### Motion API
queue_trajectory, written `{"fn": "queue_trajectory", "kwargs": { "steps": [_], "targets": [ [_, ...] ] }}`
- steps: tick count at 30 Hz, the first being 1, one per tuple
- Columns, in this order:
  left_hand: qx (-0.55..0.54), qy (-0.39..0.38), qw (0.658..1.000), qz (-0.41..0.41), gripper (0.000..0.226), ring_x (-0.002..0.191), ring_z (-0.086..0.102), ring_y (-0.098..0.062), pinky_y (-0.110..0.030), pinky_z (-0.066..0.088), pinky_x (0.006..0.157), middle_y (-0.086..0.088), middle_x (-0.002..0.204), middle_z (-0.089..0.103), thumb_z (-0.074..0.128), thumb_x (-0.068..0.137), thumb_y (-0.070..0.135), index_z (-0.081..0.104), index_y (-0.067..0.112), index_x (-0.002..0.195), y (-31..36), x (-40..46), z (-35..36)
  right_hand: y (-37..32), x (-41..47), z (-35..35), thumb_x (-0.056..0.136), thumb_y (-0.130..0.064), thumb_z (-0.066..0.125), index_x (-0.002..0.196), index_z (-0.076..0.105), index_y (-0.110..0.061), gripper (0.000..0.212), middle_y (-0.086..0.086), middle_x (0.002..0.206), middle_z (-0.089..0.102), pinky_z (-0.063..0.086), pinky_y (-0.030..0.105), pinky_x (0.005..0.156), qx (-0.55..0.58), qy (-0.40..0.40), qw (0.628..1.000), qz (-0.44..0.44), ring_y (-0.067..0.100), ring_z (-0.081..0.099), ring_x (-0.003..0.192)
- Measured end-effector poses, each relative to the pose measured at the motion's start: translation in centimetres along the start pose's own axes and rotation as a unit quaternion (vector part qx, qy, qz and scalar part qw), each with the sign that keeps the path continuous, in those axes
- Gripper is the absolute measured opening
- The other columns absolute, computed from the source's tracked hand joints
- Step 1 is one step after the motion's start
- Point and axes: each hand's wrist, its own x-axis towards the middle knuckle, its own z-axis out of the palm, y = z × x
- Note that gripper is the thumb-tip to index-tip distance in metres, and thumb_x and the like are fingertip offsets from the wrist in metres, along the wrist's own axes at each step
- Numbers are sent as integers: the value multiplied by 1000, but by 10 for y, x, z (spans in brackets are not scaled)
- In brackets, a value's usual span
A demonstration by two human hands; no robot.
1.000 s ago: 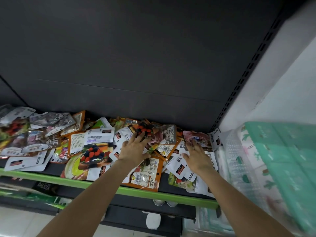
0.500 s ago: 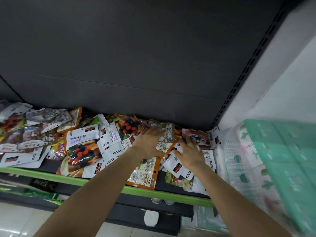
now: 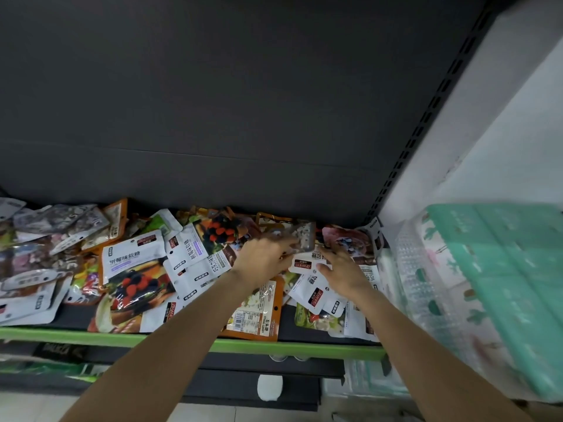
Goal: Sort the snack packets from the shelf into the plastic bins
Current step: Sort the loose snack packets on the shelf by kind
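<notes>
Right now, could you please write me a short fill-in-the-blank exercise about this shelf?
1. The shelf's front edge is coloured ____.
2. The left hand grips a ____ packet.
3. The orange packet overhangs the shelf's ____ edge.
4. The clear bin stands to the ____ of the shelf.

Missing words: green; grey; front; right

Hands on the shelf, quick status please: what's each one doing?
Left hand pinching a grey packet. Right hand open over white packets. Bins at right, nothing blocking.
</notes>
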Motion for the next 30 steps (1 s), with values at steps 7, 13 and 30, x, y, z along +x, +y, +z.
{"fn": "queue_trajectory", "kwargs": {
  "steps": [7, 13, 30],
  "targets": [
    [-158, 137, 964, -163, 20, 56, 56, -25, -26, 39, 51, -11, 69, 62, 53, 95, 20, 61, 2, 91, -10, 11, -27, -15, 0, 0, 98, -40, 41, 151, 17, -29, 59, 5, 158, 16, 24, 53, 114, 18, 25, 1000, 2, 27, 11, 146],
    [-345, 211, 845, -350, 20, 87, 65, -28, -37, 54, 75, -14, 101, 68, 50, 96, 11, 64, 1, 104, -52, 0, -38, -34, -6, -1, 99, -36, 44, 152, 13, -29, 62, 8, 158, 15, 19, 46, 117, 42, 32, 997, -48, 28, 8, 147],
    [18, -148, 973, -178, 91, 147, -6, -21, -46, 8, 117, 0, 160, -4, 51, 80, 69, 9, 31, 151, -85, -38, -28, -102, 10, -3, 87, -8, 65, 109, 62, -5, 21, 8, 104, 67, 48, 30, 80, 327, 168, 929, 49, 26, 64, 101]
  ]
}}
